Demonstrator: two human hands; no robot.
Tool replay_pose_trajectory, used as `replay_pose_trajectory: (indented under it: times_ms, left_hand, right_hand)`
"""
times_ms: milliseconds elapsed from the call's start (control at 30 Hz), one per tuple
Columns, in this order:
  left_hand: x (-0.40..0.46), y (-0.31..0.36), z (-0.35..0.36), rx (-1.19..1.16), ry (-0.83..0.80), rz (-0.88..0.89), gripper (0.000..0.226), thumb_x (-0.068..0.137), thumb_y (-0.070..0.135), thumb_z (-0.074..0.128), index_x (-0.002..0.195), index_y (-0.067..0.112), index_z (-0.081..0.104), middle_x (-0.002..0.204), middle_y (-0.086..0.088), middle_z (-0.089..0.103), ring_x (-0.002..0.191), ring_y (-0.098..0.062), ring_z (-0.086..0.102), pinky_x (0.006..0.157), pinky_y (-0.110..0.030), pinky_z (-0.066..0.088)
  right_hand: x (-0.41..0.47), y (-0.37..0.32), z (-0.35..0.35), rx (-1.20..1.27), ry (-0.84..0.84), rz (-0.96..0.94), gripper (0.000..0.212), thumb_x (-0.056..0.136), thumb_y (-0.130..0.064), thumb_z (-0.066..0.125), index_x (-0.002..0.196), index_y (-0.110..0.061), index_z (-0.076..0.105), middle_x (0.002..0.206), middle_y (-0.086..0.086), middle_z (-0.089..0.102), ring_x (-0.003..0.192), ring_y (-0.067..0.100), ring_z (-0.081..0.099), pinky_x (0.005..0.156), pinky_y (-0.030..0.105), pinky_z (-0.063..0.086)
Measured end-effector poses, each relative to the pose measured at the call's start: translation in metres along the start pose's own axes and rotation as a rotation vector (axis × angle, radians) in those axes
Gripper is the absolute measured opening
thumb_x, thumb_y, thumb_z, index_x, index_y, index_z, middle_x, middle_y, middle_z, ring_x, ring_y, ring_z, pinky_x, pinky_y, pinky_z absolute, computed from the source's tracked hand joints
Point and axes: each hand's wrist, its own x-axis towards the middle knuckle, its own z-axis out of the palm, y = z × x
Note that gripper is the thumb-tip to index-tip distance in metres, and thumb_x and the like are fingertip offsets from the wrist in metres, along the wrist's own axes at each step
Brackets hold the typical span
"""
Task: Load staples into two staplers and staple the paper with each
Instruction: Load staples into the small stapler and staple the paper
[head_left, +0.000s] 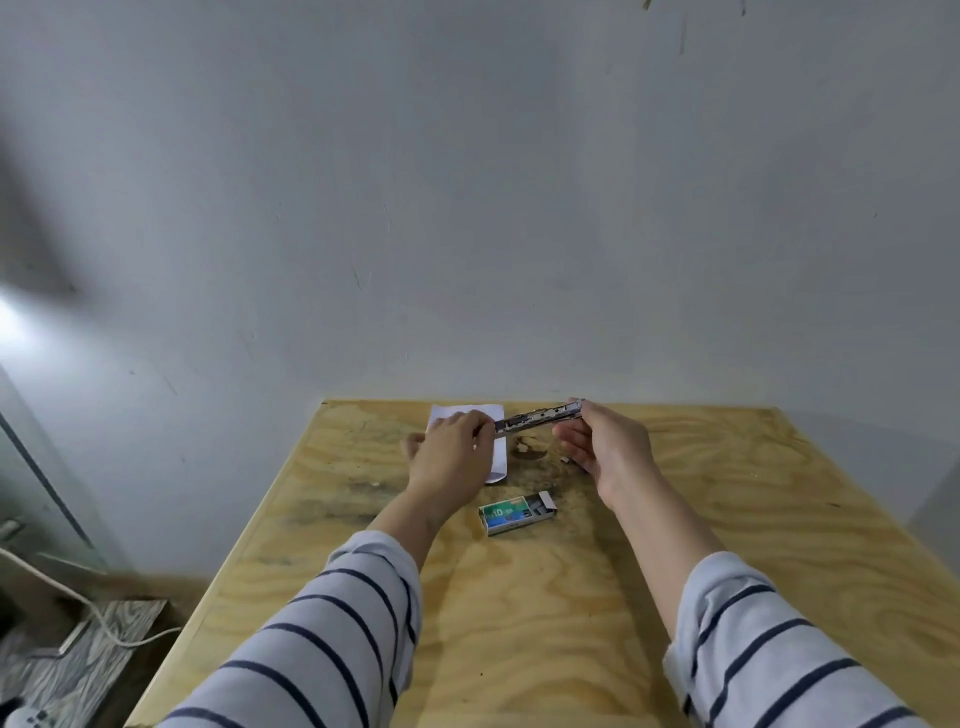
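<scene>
A silver metal stapler (535, 419) is held level above the far part of the wooden table (519, 597). My right hand (608, 449) grips its right end between thumb and fingers. My left hand (452, 452) pinches its left end. Under my left hand lies a white sheet of paper (497, 457), partly hidden by it. A green and grey staple box (517, 514) sits open on the table, nearer to me than both hands. A small metal piece (565, 459) lies beside my right palm. No second stapler is visible.
A white wall rises right behind the table's far edge. Dark stains mark the wood around the box. On the floor at the left lie a white cable (78, 608) and a patterned board (88, 654).
</scene>
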Motion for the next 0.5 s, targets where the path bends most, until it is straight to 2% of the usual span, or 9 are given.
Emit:
replay_pose_trajectory:
  times_ms: [67,133,233,300,367,500]
  left_hand:
    - [0.002,0.013,-0.003,0.056,-0.055,0.028,0.045,0.096,0.040,0.018,0.090,0.024,0.059,0.081,0.006,0.065,0.088,-0.018,0.057,0.097,-0.045,0.023]
    - [0.006,0.022,-0.005,0.087,-0.053,0.007,0.057,0.092,0.053,0.013,0.078,0.020,0.058,0.069,0.004,0.057,0.094,-0.021,0.053,0.099,-0.048,0.023]
    - [0.010,0.031,-0.010,0.043,-0.049,-0.108,0.083,0.070,0.085,0.007,0.073,0.018,0.056,0.076,-0.002,0.058,0.106,-0.026,0.045,0.100,-0.052,0.028]
    - [0.010,0.034,-0.012,0.004,-0.056,-0.149,0.096,0.055,0.096,0.006,0.070,0.016,0.056,0.074,-0.002,0.059,0.105,-0.029,0.046,0.097,-0.052,0.035]
    - [0.010,0.035,-0.013,-0.023,-0.049,-0.163,0.095,0.050,0.099,0.008,0.063,0.016,0.053,0.070,-0.002,0.057,0.105,-0.030,0.046,0.096,-0.052,0.036]
    - [0.013,0.033,-0.012,-0.010,-0.075,-0.154,0.085,0.057,0.095,0.015,0.063,0.018,0.050,0.071,-0.001,0.057,0.108,-0.029,0.044,0.097,-0.052,0.035]
  right_hand:
    - [-0.002,0.001,0.006,0.000,-0.038,-0.017,0.020,0.093,-0.012,0.050,0.102,-0.008,0.068,0.066,0.006,0.066,0.054,0.013,0.063,0.057,0.025,0.054]
    - [-0.004,0.000,0.012,-0.004,-0.082,-0.034,0.021,0.094,-0.011,0.049,0.101,-0.009,0.068,0.068,0.006,0.067,0.053,0.012,0.063,0.051,0.022,0.051]
    - [-0.004,-0.002,0.016,-0.070,-0.128,-0.081,0.022,0.094,-0.015,0.048,0.102,-0.011,0.068,0.074,0.007,0.068,0.053,0.012,0.057,0.047,0.021,0.045]
    - [-0.004,-0.001,0.016,-0.159,-0.148,-0.142,0.023,0.095,-0.019,0.048,0.102,-0.015,0.070,0.078,0.004,0.069,0.055,0.010,0.053,0.052,0.022,0.042]
    - [-0.004,-0.001,0.016,-0.193,-0.171,-0.173,0.022,0.096,-0.020,0.048,0.102,-0.018,0.069,0.079,0.003,0.070,0.058,0.010,0.054,0.055,0.023,0.042]
    - [0.001,0.002,0.015,-0.197,-0.169,-0.174,0.025,0.096,-0.019,0.047,0.105,-0.013,0.069,0.087,0.011,0.071,0.058,0.012,0.053,0.057,0.025,0.044]
